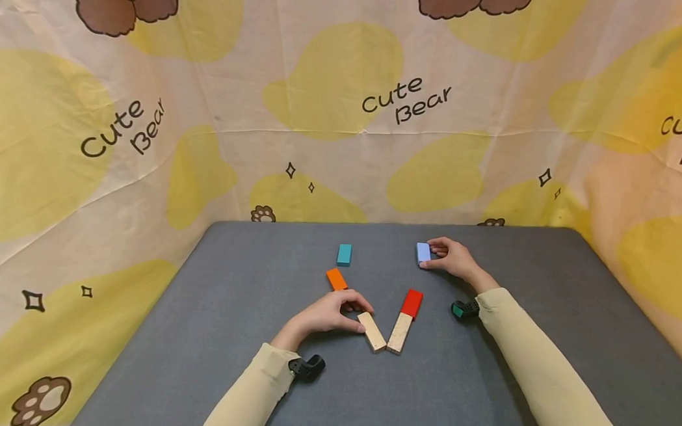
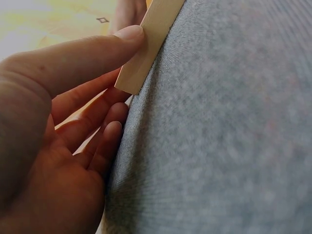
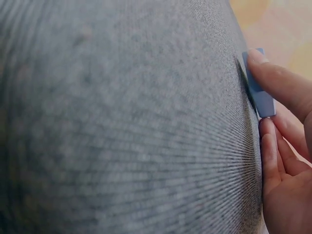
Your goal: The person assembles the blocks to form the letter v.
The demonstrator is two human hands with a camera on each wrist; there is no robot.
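Between thumb and fingers my left hand (image 1: 328, 311) pinches the far end of a plain wooden block (image 1: 373, 333), which lies slanted on the table. The left wrist view shows the thumb pressed on this block's side, with the other fingers curled behind it. Farther back, my right hand (image 1: 454, 260) holds a light blue block (image 1: 423, 253) by its ends. In the right wrist view the thumb lies along the blue block (image 3: 264, 101), close over the cloth. A second plain wooden block (image 1: 399, 334) meets the first near its near end, forming a V, and a red block (image 1: 412, 304) continues its line.
An orange block (image 1: 336, 278) lies just beyond my left hand, partly covered by it. Behind that is a teal block (image 1: 344, 255). Grey cloth covers the table (image 1: 218, 312), and a printed curtain (image 1: 333, 76) stands along its back and sides.
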